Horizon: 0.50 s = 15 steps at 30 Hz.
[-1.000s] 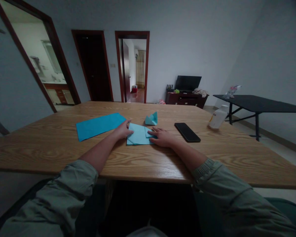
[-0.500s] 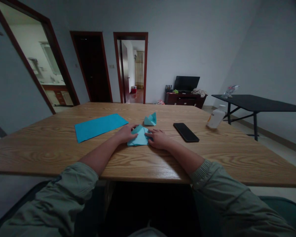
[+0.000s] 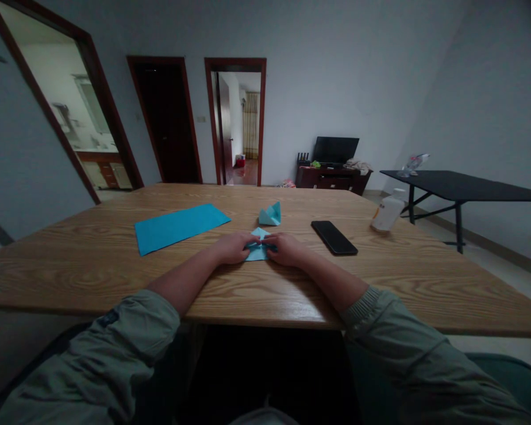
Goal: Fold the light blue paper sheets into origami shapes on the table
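Light-blue folded paper (image 3: 257, 254) lying flat on the wood-grain tabletop (image 3: 265, 289), directly in front of the person. Left hand (image 3: 235, 248) and right hand (image 3: 285, 248) rest on it from opposite sides, close together, fingertips nearly meeting over its middle; whether the fingers pinch the paper or merely press it cannot be told. The visible far end narrows to a point. Just beyond stands a folded paper piece (image 3: 269, 215) with upright peaks. To the left lies a flat, deeper-blue sheet (image 3: 181, 228); to the right, a dark phone (image 3: 334, 238) — and, farther right, a capped white bottle (image 3: 388, 211).
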### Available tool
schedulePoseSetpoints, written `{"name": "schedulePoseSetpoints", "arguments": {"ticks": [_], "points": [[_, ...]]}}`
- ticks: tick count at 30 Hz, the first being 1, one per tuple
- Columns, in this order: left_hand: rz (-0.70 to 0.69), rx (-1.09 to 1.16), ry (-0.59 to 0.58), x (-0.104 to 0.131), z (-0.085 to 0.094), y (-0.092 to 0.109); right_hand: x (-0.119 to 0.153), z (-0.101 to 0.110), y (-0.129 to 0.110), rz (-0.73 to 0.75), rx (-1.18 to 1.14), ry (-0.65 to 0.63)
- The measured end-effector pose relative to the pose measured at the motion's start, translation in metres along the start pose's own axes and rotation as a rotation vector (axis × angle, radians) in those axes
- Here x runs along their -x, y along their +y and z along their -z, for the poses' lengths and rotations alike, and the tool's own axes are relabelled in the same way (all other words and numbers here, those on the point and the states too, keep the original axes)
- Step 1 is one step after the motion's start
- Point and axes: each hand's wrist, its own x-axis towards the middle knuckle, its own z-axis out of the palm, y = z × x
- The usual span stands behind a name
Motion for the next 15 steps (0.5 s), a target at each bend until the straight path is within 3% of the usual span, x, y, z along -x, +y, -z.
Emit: {"name": "schedulePoseSetpoints", "arguments": {"ticks": [15], "points": [[-0.035,0.035,-0.073,0.001,0.004,0.005,0.006,0.013,0.0,-0.036,-0.111,-0.087]]}}
